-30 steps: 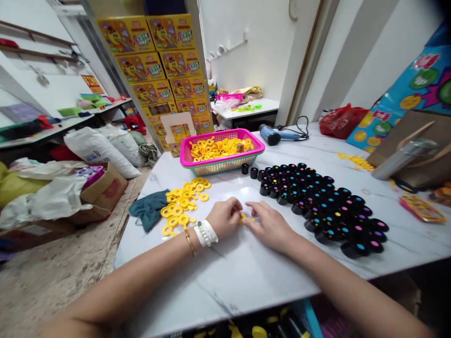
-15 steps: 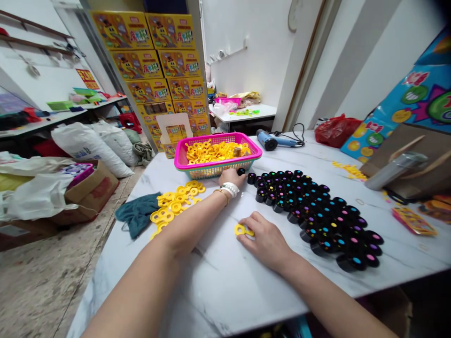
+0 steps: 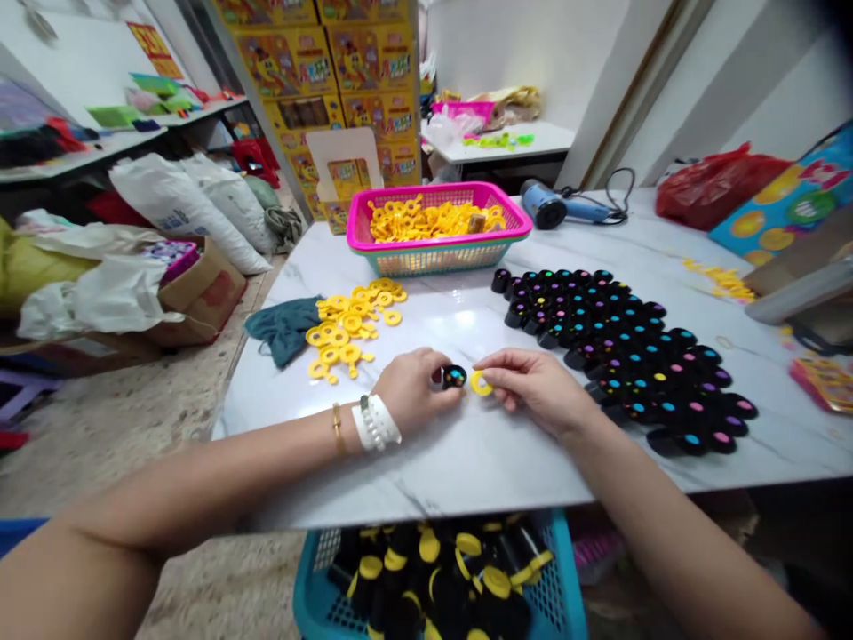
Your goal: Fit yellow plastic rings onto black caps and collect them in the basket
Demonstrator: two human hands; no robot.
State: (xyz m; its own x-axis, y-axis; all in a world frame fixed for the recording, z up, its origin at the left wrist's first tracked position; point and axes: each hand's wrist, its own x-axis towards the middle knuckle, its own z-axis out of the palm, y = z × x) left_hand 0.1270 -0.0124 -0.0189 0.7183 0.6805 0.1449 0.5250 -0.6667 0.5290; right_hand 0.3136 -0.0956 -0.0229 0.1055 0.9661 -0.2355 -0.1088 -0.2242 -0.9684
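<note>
My left hand [image 3: 414,388], with white beads and a gold bracelet at the wrist, grips a black cup [image 3: 454,377] whose end shows coloured dots. Close beside it, my right hand [image 3: 533,384] pinches a yellow ring piece [image 3: 481,383]; a small gap lies between the ring and the cup. To the right, many black cups [image 3: 617,331] with coloured dots stand in a tight group. Loose yellow ring pieces [image 3: 341,336] lie on the left of the marble-look table [image 3: 426,476].
Behind the hands is a pink basket [image 3: 436,242] of yellow pieces, with a blue heat gun [image 3: 566,206] to its right. A dark green cloth [image 3: 285,327] lies left. Below the table edge, a blue basket [image 3: 307,578] holds black cups with yellow parts.
My left hand has come back from beside the pink basket with a black cup. My right hand has raised the yellow ring beside it. The view has tilted down, showing the blue basket.
</note>
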